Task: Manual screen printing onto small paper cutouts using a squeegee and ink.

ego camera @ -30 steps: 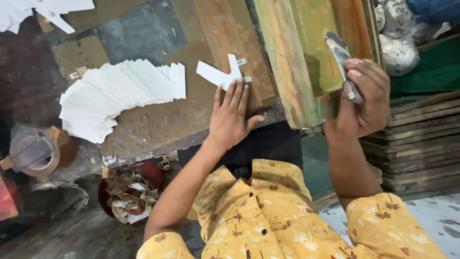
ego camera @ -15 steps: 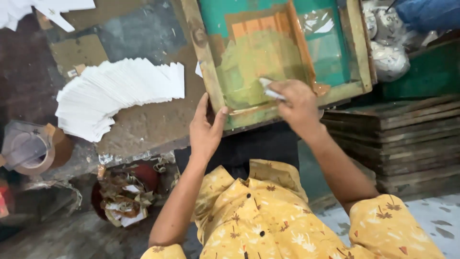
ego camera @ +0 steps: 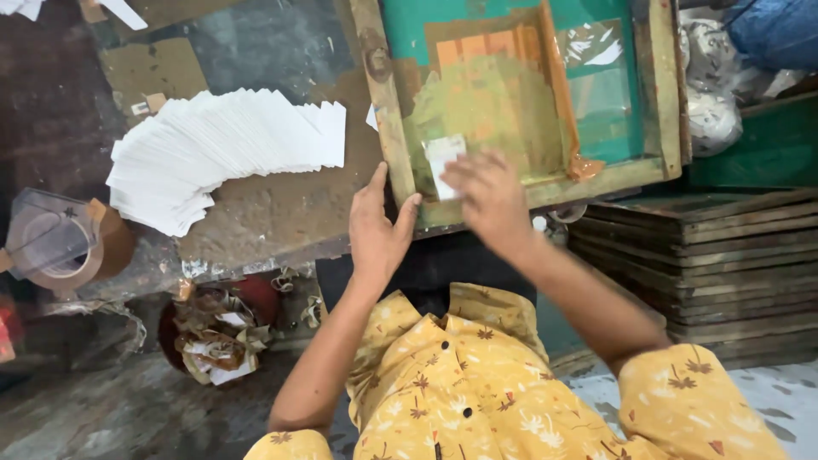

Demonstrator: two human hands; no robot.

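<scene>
A wooden-framed printing screen [ego camera: 388, 111] with green and orange mesh lies flat on the worn table. My left hand [ego camera: 377, 232] rests against the frame's near left corner, fingers spread. Inside the frame, my right hand [ego camera: 486, 198], blurred with motion, grips a small pale squeegee [ego camera: 443, 162] pressed on the mesh near its front edge. A fanned stack of white cards [ego camera: 213, 153] lies to the left of the frame.
A tape roll in a clear dispenser [ego camera: 55, 243] sits at the left edge. A red bin of paper scraps [ego camera: 221, 336] stands on the floor below the table. Stacked wooden frames [ego camera: 707, 264] are piled at right, with bundled cloth [ego camera: 711, 77] behind them.
The screen frame came down from upright to flat over the white cutout on the table. My right hand moved with the squeegee into the frame and drew it toward me.
</scene>
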